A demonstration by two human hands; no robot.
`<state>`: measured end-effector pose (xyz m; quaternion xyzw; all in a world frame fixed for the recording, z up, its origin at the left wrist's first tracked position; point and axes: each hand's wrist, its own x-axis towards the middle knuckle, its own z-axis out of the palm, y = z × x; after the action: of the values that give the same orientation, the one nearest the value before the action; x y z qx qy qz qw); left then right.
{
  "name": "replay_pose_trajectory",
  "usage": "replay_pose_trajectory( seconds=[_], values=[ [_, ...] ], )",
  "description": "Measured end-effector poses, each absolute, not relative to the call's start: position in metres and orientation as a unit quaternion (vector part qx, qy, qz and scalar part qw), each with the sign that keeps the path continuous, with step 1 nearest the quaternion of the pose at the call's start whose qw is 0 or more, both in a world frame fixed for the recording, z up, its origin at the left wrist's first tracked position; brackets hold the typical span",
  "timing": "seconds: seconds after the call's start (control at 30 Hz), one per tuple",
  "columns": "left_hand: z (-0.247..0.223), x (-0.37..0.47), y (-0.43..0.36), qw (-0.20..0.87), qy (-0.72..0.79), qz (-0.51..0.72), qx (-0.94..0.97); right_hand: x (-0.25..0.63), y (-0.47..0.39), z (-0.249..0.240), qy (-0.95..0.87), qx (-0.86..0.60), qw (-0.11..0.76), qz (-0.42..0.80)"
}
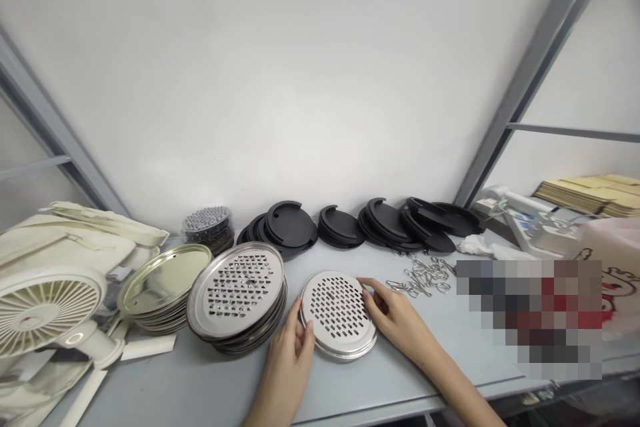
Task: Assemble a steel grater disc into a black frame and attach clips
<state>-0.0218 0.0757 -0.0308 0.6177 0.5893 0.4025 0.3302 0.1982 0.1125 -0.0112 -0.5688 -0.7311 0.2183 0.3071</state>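
Hands [294, 340] grip a perforated disc [340, 310] from both sides (grey tabletop [165, 380], white wall [310, 80] behind)

Left side: cream fan [43, 313], slatted grille, cream bag [65, 247] behind it. Right side: stacked tan boards [585, 199], pink bag [623, 267] nearer, red-and-black print. Crumpled white material [475, 245] near grey metal post [533, 77]. Pale wall [300, 80] behind
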Motion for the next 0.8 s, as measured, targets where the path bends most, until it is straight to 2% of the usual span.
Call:
replay_pose_trajectory(
  seconds=[0.8],
  values=[
    [-0.0346,-0.0213,0.0818,0.317,0.607,0.339,0.645,0.2005,0.1150,-0.0144,-0.731,-0.612,0.244,0.177]
  ],
)
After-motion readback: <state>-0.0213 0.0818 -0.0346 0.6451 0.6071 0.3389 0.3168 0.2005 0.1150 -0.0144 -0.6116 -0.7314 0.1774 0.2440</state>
